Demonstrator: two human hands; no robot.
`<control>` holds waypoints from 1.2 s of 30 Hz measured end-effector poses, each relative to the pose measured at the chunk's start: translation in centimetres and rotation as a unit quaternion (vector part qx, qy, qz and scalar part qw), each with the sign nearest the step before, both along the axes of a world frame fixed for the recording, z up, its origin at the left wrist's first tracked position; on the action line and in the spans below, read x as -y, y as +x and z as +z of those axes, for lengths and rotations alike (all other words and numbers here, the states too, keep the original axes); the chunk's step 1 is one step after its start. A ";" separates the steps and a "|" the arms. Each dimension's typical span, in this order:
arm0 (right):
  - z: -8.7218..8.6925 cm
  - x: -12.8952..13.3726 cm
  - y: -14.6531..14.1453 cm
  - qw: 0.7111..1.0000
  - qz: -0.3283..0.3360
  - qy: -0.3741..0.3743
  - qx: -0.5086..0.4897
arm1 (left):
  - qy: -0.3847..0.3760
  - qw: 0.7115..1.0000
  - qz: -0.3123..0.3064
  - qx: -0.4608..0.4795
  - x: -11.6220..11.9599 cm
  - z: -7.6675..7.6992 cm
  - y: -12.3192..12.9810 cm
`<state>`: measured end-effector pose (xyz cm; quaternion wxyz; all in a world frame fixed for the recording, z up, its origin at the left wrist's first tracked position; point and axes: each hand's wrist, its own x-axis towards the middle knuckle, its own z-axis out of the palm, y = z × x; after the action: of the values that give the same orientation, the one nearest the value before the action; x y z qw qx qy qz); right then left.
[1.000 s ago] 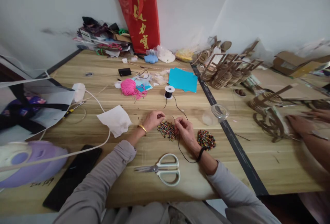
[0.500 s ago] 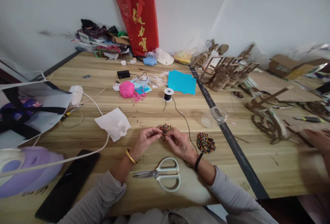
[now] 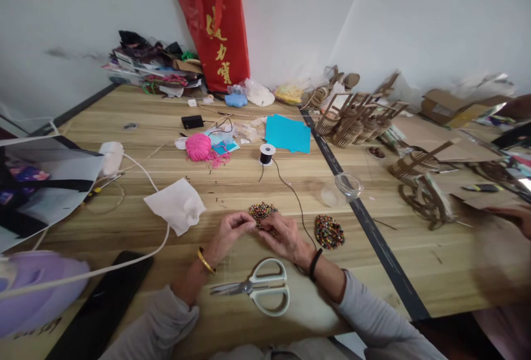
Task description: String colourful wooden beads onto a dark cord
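Note:
My left hand (image 3: 230, 234), with a gold bangle at the wrist, has thumb and forefinger pinched together just left of a heap of multicoloured beads (image 3: 262, 212). What sits in that pinch is too small to make out. My right hand (image 3: 286, 236), a black band on its wrist, reaches over the front of the heap with fingers drawn in and hides part of it. Its grip is also unclear. From a white spool of black cord (image 3: 267, 155), a length runs down to my right wrist. Right of that hand lies a coiled bead string (image 3: 329, 231). White-handled scissors (image 3: 267, 287) rest in front of me.
A white tissue (image 3: 178, 205), a black phone (image 3: 103, 304) and a cable lie to the left. Behind are pink yarn (image 3: 199, 147) and blue sheets (image 3: 287, 133). Clear round containers (image 3: 347, 186) and small woven baskets (image 3: 352, 122) stand right. Another person's blurred hand is at the far right.
My hands stay close together at the bead heap, with the fingers slightly shifted. The view has turned a little. The other person's hand at the right has moved and is blurred.

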<state>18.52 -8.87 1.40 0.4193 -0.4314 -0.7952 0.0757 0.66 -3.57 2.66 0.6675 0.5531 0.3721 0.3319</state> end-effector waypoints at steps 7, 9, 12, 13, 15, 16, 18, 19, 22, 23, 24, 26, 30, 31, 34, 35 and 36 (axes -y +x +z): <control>0.3 0.2 -0.1 0.999 0.023 0.020 0.033 | 0.001 1.000 -0.023 0.015 0.3 0.0 0.1; 0.3 0.3 -0.2 0.999 0.029 0.021 0.041 | 0.007 1.000 -0.022 0.015 0.3 0.0 0.1; 0.5 0.5 -0.2 0.998 0.025 0.013 0.049 | 0.015 1.000 -0.022 0.010 0.2 0.0 0.0; 0.7 0.6 -0.2 0.998 0.021 0.010 0.053 | 0.015 1.000 -0.024 0.010 0.2 0.0 0.0; 0.9 0.7 -0.2 0.998 0.010 0.010 0.067 | 0.012 0.999 -0.031 0.011 0.2 0.1 -0.1; 1.1 0.8 -0.3 0.997 0.005 0.012 0.076 | 0.011 0.999 -0.035 0.011 0.2 0.1 -0.1; 1.2 0.9 -0.3 0.995 -0.004 0.015 0.096 | 0.009 0.999 -0.042 0.009 0.2 0.1 -0.2; 1.3 1.0 -0.3 0.994 -0.005 0.014 0.105 | 0.009 0.999 -0.043 0.008 0.2 0.2 -0.2; 1.3 1.0 -0.3 0.993 -0.006 0.006 0.120 | 0.010 0.999 -0.043 0.006 0.2 0.2 -0.2; 1.3 1.0 -0.2 0.992 -0.007 0.003 0.122 | 0.010 0.999 -0.043 0.005 0.2 0.2 -0.2; 1.3 1.0 -0.2 0.992 -0.008 0.000 0.124 | 0.011 0.999 -0.044 0.005 0.2 0.2 -0.2; 1.2 1.0 -0.2 0.992 -0.015 -0.005 0.127 | 0.012 0.999 -0.045 0.004 0.2 0.2 -0.3; 0.9 1.0 -0.1 0.993 -0.012 0.003 0.121 | 0.018 0.999 -0.045 0.006 0.2 0.2 -0.3; 0.9 1.0 -0.1 0.993 -0.008 0.005 0.121 | 0.019 0.999 -0.047 0.007 0.2 0.2 -0.3; 0.5 1.1 0.1 0.993 -0.002 0.002 0.122 | 0.022 0.998 -0.054 0.008 0.3 0.2 -0.3; 0.4 1.1 0.2 0.993 -0.003 -0.001 0.121 | 0.024 0.998 -0.054 0.008 0.3 0.2 -0.3; 0.3 1.1 0.2 0.993 -0.005 -0.002 0.120 | 0.026 0.998 -0.053 0.006 0.3 0.2 -0.3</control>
<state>18.73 -9.93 1.68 0.3201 -0.4421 -0.8376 0.0233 0.40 -3.83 2.81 0.6721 0.5870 0.3293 0.3086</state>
